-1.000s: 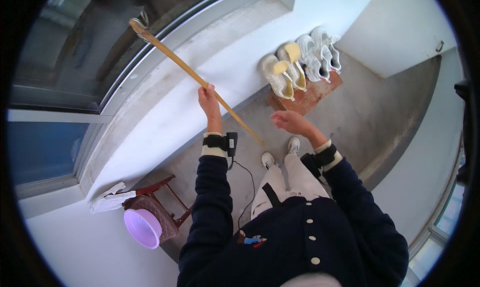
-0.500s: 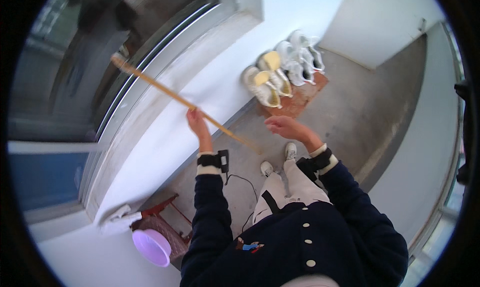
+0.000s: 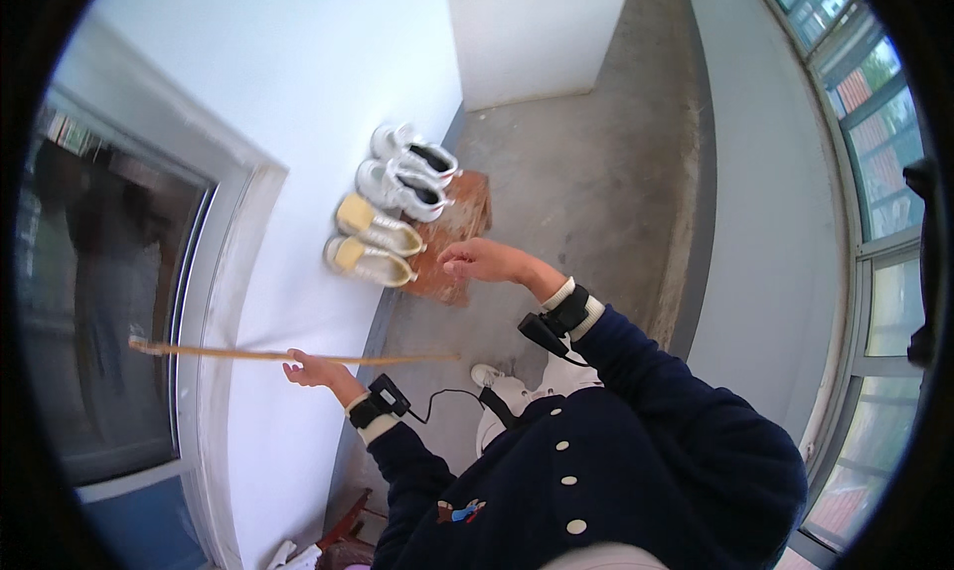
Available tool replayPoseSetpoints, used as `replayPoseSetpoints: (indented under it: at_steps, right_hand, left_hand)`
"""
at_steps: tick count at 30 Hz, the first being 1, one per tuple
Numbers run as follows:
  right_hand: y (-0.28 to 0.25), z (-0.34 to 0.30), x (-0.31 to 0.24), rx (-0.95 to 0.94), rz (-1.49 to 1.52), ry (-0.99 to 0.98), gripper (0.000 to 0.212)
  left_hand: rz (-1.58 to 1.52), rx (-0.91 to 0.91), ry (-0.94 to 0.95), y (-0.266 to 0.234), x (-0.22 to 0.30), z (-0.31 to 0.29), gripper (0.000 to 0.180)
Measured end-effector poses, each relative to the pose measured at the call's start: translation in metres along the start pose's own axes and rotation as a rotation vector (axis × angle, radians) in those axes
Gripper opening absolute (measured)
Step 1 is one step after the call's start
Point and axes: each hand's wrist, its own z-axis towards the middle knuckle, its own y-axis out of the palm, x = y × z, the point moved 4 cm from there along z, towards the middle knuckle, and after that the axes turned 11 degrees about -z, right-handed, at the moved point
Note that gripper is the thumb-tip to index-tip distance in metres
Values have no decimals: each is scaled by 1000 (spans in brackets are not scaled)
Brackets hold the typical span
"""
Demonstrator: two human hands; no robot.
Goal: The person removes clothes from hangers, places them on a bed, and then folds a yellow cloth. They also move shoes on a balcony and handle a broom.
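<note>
My left hand (image 3: 316, 369) is closed around the middle of a long, thin wooden stick (image 3: 224, 352). The stick lies nearly level across the view, its lumpy, paler end to the left before the window glass and its thin end over the floor. My right hand (image 3: 484, 260) is empty, fingers loosely bent, and appears just right of the shoes. A pair of cream shoes (image 3: 376, 266) with yellow pieces on them and a pair of white shoes (image 3: 412, 187) stand on a low reddish-brown stand (image 3: 467, 212) against the wall.
A dark window (image 3: 109, 272) with a pale frame is at the left. Along the right runs a low wall (image 3: 775, 232) with windows above. A white partition (image 3: 532, 38) juts out at the far end. Part of a red-brown stool (image 3: 348, 518) shows at the lower left.
My view has swung right, so the shoes and window appear farther left. The stick has gone from slanting to almost level, still in my left hand. My right hand remains empty.
</note>
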Motion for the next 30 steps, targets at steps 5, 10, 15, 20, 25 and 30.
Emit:
replayPoseSetpoints:
  at_steps: [5, 10, 15, 20, 25, 30]
  right_hand:
    - [-128, -60, 30, 158, -99, 17, 27]
    - [-257, -152, 59, 395, -6, 165, 26]
    - [-377, -218, 77, 700, 1, 208, 23]
    - [-472, -238, 110, 880, 137, 194, 31]
    - [-572, -217, 158, 932, 271, 203, 33]
    - [-694, -205, 176, 945, 220, 200, 30]
  left_hand:
    - [-260, -348, -20, 81, 20, -158, 40]
    - [-288, -729, -214, 173, 7, -335, 39]
    - [-270, -1033, -267, 272, 22, -491, 34]
    - [-320, -1312, -201, 367, 51, -627, 29]
    - [-287, -1362, -254, 481, 53, -720, 27]
    - [-317, -1391, -274, 594, 77, -814, 27]
